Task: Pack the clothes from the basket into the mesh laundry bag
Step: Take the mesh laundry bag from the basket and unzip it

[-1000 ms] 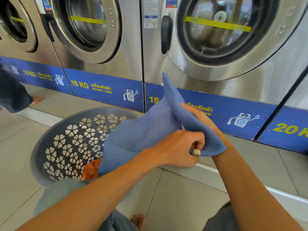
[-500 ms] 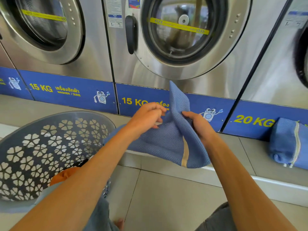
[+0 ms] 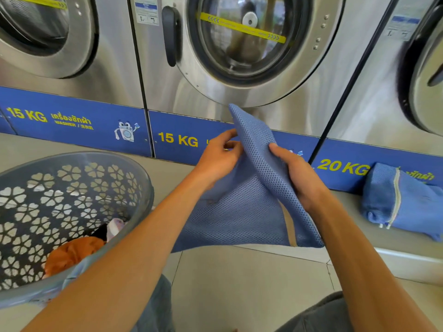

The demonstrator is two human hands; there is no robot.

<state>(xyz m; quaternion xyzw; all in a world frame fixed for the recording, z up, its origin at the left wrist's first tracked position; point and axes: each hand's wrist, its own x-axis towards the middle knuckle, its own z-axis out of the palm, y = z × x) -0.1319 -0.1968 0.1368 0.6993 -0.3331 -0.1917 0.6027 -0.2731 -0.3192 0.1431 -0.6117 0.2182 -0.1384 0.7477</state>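
A blue mesh laundry bag [image 3: 242, 214] hangs in front of me, one corner pointing up. My right hand [image 3: 297, 173] grips its right fold. My left hand [image 3: 219, 159] pinches its left edge near the top, thumb and fingers closed on the fabric. At the lower left stands a grey plastic basket [image 3: 79, 173] with flower-shaped holes. Inside it lie an orange garment [image 3: 72, 254], something dark and a pale piece [image 3: 115, 227].
Steel front-loading washers [image 3: 239, 44] on blue plinths line the wall ahead. A second, filled blue mesh bag [image 3: 402, 202] with a white zipper lies on the raised step at right. Tiled floor [image 3: 239, 283] lies below my hands, my knees at the bottom edge.
The view swung right, so the basket slid left and the second bag came into sight. My left hand left the bag's lower corner and took its upper left edge.
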